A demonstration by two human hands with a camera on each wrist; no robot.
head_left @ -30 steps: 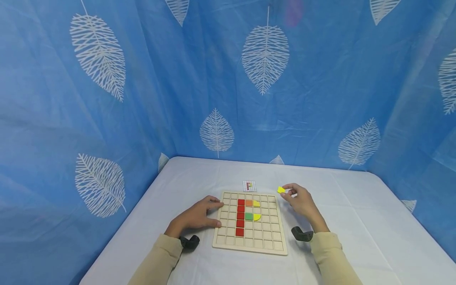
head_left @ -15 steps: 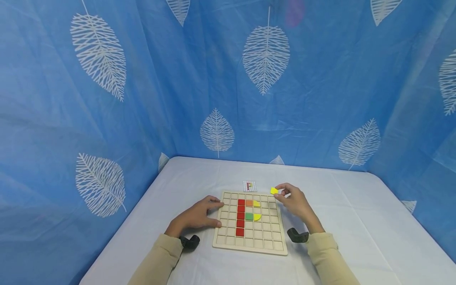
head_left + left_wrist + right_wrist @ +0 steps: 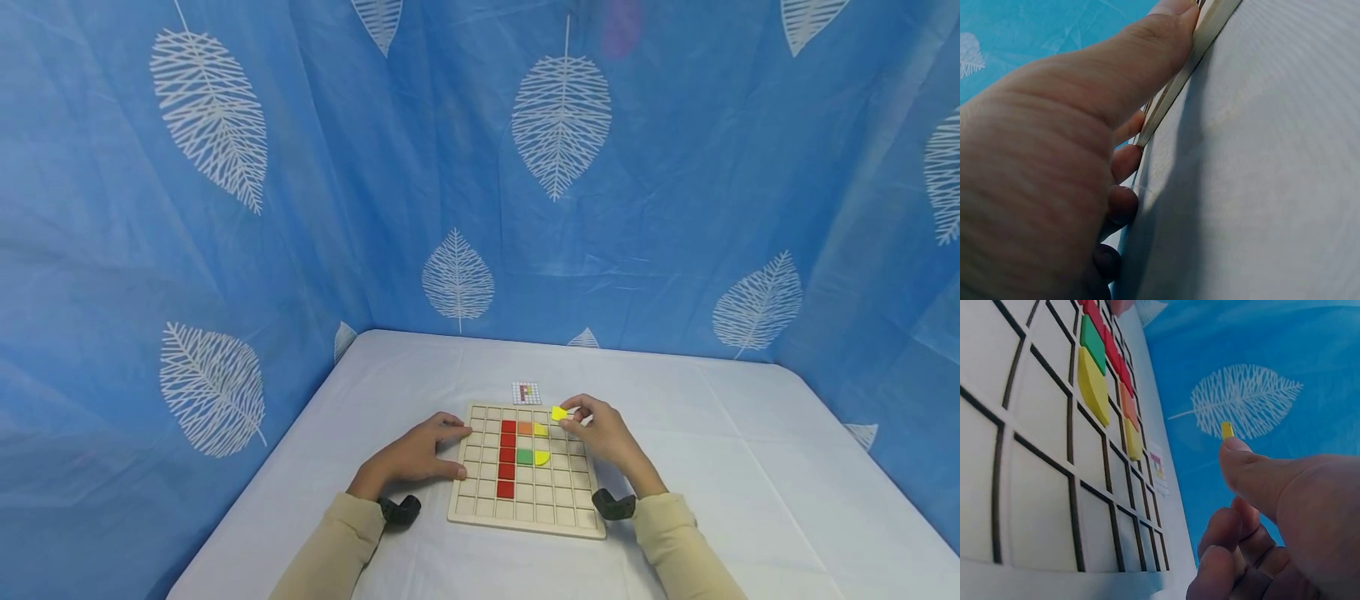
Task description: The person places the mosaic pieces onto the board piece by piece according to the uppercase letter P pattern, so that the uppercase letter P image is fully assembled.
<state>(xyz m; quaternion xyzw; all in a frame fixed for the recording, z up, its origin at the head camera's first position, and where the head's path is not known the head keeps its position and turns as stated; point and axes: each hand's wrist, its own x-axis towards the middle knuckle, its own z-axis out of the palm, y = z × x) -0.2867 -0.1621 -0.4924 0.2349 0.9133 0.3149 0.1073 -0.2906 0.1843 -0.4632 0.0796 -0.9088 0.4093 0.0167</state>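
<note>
A wooden grid board [image 3: 525,512] lies on the white table with a column of red square tiles [image 3: 506,454]. Beside the column sit an orange tile [image 3: 525,428] with a yellow tile [image 3: 540,430], and lower a green tile [image 3: 524,457] with a rounded yellow tile [image 3: 542,458]. My right hand [image 3: 603,432] pinches a small yellow tile [image 3: 558,413] between thumb and finger, above the board's upper right part. My left hand [image 3: 416,450] rests at the board's left edge, thumb and fingertips touching it; the left wrist view shows the thumb [image 3: 1147,44] against the rim.
A small pattern card [image 3: 526,392] with a coloured grid lies just behind the board. Blue curtains [image 3: 660,208] with white leaf prints stand around the table [image 3: 750,500]. Dark wrist cameras [image 3: 401,510] are strapped to both wrists.
My right hand has moved left and slightly nearer with the yellow tile, from beyond the board's right corner to over its grid. The left hand has stayed in place.
</note>
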